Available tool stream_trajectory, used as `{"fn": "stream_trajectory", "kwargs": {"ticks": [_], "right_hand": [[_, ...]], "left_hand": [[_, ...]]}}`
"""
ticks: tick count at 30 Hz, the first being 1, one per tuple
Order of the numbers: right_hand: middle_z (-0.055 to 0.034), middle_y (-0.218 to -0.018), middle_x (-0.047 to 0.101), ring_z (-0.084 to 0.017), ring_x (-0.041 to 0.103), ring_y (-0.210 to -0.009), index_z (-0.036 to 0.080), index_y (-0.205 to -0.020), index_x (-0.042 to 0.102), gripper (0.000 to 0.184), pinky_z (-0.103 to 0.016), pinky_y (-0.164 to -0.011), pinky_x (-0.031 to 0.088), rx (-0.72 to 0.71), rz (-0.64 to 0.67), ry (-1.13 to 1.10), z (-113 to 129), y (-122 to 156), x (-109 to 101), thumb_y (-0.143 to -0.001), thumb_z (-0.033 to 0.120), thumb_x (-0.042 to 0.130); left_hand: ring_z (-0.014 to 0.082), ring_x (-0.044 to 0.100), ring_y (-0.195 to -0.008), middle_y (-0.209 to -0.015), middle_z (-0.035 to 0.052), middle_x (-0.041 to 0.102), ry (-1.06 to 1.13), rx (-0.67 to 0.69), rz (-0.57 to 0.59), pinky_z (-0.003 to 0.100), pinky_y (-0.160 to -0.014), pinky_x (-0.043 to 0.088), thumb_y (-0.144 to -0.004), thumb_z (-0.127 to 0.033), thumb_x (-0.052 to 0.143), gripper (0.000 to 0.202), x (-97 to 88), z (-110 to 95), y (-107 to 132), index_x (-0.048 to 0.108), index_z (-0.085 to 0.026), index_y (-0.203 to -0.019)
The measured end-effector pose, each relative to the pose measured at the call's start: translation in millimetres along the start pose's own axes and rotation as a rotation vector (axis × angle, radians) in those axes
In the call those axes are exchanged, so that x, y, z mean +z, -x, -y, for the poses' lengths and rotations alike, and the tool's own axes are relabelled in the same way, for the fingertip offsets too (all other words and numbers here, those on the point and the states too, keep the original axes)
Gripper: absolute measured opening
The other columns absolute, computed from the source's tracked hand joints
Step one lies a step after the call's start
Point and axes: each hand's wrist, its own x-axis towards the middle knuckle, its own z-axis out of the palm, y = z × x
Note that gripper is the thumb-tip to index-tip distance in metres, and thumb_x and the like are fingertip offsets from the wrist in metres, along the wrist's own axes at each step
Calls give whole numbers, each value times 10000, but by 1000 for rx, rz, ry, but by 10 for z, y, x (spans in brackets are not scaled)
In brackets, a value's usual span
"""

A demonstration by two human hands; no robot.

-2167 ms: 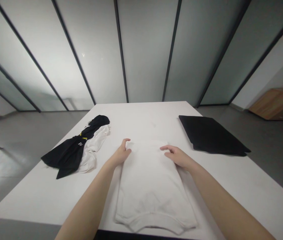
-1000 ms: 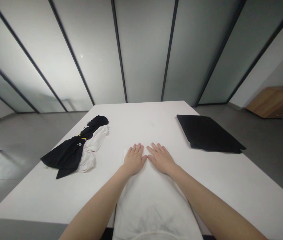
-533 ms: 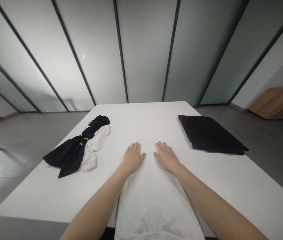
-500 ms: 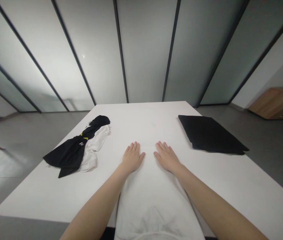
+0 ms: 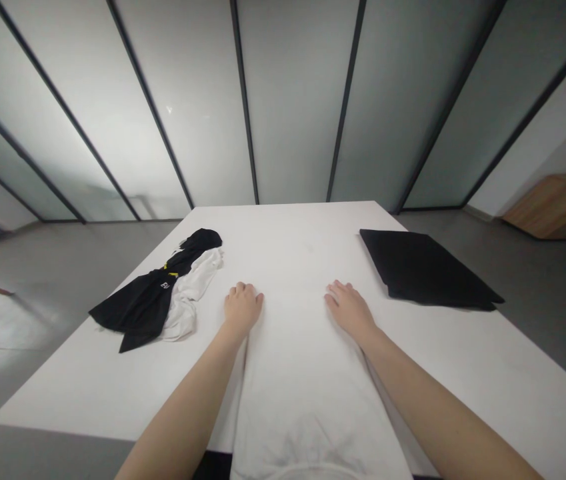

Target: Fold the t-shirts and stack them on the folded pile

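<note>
A white T-shirt (image 5: 313, 393) lies on the white table in front of me, its collar at the bottom of the view and its sides tucked into a long narrow shape. At its far left corner is my left hand (image 5: 243, 308), fingers bent down over the cloth, tips hidden. My right hand (image 5: 350, 312) rests at the far right corner, palm down, with fingers slightly bent and the thumb apart. The far edge of the shirt is hard to tell from the tabletop.
To the left lie a crumpled black garment (image 5: 143, 303) with yellow marks and a white garment (image 5: 195, 280). A flat black cloth (image 5: 425, 270) lies on the right side of the white table (image 5: 283, 233). Behind stand frosted glass panels (image 5: 293, 107); a wooden cabinet (image 5: 547, 207) is far right.
My hands have moved apart, left hand to the left and right hand to the right, toward the shirt's far corners. Their fingers, flat before, are now bent, the left more so.
</note>
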Motion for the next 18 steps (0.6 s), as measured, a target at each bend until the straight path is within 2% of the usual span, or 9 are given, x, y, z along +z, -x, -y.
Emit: {"fn": "stream_trajectory", "kwargs": {"ticks": [2, 5, 8, 11, 15, 18], "right_hand": [[-156, -1468, 666, -331, 594, -1352, 155, -1348, 727, 406, -435, -1171, 401, 33, -24, -18, -35, -3, -62, -1056, 300, 484], [-158, -1321, 726, -311, 676, -1182, 172, -1323, 748, 388, -393, -1039, 474, 114, -25, -27, -59, 8, -157, -1027, 329, 551], [-140, -1206, 765, -287, 715, -1083, 185, -1332, 734, 395, -357, -902, 499, 192, 31, -69, -66, 26, -229, -1021, 359, 563], [-110, -1154, 797, -286, 729, -1054, 213, -1283, 739, 368, -342, -817, 484, 261, 99, -100, -77, 42, -280, -1006, 405, 591], [-107, -1102, 803, -274, 726, -997, 222, -1068, 767, 277, -325, -766, 450, 305, 133, -124, -120, 52, -332, -969, 446, 639], [-101, -1000, 797, -264, 712, -922, 215, -894, 736, 226, -325, -746, 434, 282, 138, -190, -176, 43, -333, -937, 426, 663]], "left_hand": [[339, 648, -1239, -1273, 207, 715, -1, -42, 9, 419, -1027, 500, -1030, -409, 511, 381, -42, 29, -7, 710, -135, -1206], [308, 703, -1139, -1151, 174, 766, 74, -91, 88, 376, -947, 516, -1026, -387, 492, 332, -65, 61, -44, 728, -165, -1096], [299, 735, -1076, -1093, 145, 791, 161, -133, 143, 359, -872, 522, -1020, -409, 492, 319, -59, 85, -83, 734, -202, -1000], [306, 743, -1059, -1063, 133, 800, 203, -144, 145, 361, -839, 521, -1008, -430, 511, 311, -41, 100, -103, 730, -217, -954], [298, 744, -1035, -1044, 124, 803, 231, -131, 124, 353, -822, 513, -1004, -421, 522, 290, -11, 103, -110, 719, -221, -932], [284, 742, -1010, -1032, 126, 800, 261, -108, 108, 340, -807, 503, -1016, -391, 513, 276, 5, 96, -114, 705, -218, -919]]}}
